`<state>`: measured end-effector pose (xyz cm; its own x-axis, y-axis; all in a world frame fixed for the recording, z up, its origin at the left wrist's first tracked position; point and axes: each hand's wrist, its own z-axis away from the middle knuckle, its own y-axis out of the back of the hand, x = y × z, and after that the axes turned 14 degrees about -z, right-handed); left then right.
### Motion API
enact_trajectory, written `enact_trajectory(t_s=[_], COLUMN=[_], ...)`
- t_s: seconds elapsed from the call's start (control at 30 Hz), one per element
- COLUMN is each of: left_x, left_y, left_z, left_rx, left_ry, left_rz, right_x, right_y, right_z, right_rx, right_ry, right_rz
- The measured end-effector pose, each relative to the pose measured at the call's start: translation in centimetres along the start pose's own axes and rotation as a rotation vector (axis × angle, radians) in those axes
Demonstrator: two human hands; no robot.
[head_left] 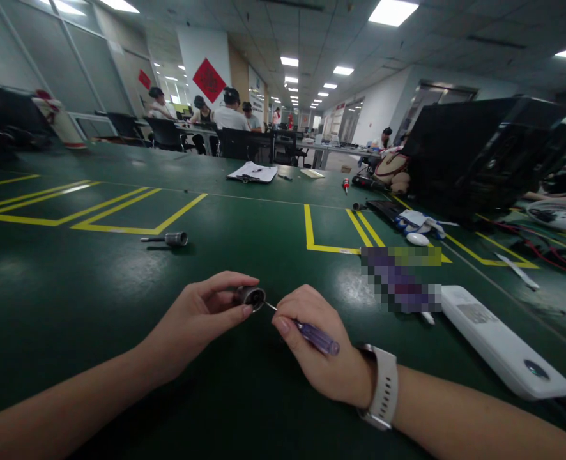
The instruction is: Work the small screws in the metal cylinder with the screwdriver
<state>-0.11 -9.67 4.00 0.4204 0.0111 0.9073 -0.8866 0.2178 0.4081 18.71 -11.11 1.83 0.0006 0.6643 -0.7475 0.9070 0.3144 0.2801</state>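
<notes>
My left hand (211,306) pinches a dark metal cylindrical part (252,296) between thumb and fingers, its round hollow end facing right. In my right hand (312,338) is a screwdriver (320,338) with a translucent purple handle. Its thin metal shaft points left, the tip at the rim of the part's opening; whether it goes inside I cannot tell. A similar metal cylinder with a thin shaft (174,239) lies on the green table (96,306), beyond my left hand. A pale watch strap circles my right wrist.
A white power strip (503,342) and a blurred-out purple object (398,281) lie to the right. Beyond are gloves (420,222), a red screwdriver (345,185), a clipboard with papers (253,172) and a black monitor (469,160). Yellow tape marks the table. Several people sit in the background.
</notes>
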Motion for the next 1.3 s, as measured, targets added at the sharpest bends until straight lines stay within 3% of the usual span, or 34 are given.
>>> enact_trajectory(t_s=[0.4,1.3], left_x=[0.3,0.4], left_y=[-1.0,-1.1], left_z=[0.2,0.3], left_rx=[0.150,0.151], left_ry=[0.067,0.085], left_rz=[-0.061,-0.020], right_x=[-0.4,-0.7], right_y=[-0.4,-0.6], right_z=[0.1,0.2], right_rx=[-0.110,-0.189], right_ry=[0.061,0.106], right_rz=[0.062,0.183])
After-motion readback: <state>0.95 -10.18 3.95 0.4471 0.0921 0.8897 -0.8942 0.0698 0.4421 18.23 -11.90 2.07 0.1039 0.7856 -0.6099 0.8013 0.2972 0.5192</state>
